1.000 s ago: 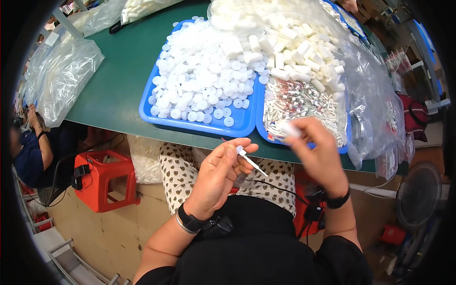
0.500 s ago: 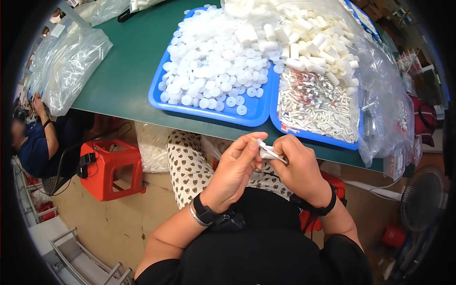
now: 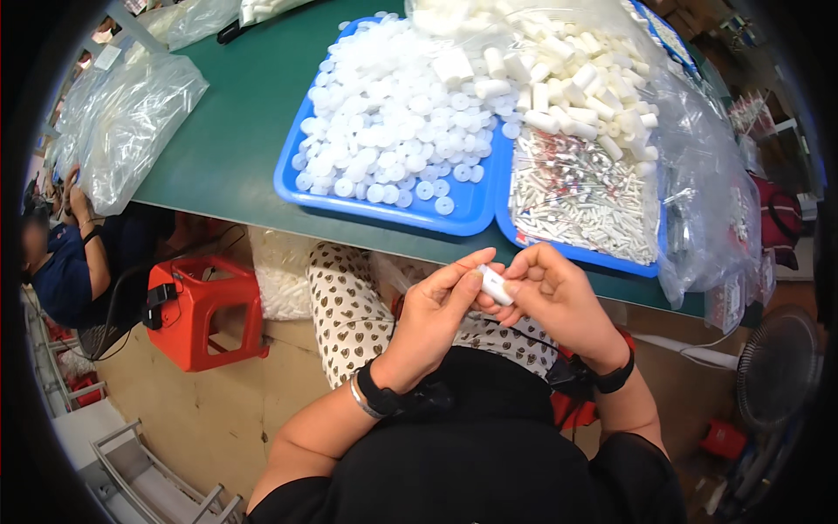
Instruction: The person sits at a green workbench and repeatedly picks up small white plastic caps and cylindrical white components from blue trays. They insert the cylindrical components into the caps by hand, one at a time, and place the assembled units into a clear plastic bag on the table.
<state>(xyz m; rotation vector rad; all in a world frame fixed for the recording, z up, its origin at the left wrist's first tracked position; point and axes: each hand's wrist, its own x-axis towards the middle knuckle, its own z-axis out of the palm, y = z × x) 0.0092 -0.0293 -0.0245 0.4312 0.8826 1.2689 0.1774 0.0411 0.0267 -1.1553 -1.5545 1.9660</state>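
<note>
One white cylinder (image 3: 495, 285), left grip (image 3: 434, 318), right grip (image 3: 566, 307), both pinching it

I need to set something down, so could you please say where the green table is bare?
The broadest bare patch of green table lies between the clear bag and the left blue tray; a thin strip fronts the trays. The right is crowded by the right blue tray and crumpled plastic, the near edge by the left hand and right hand.
</note>
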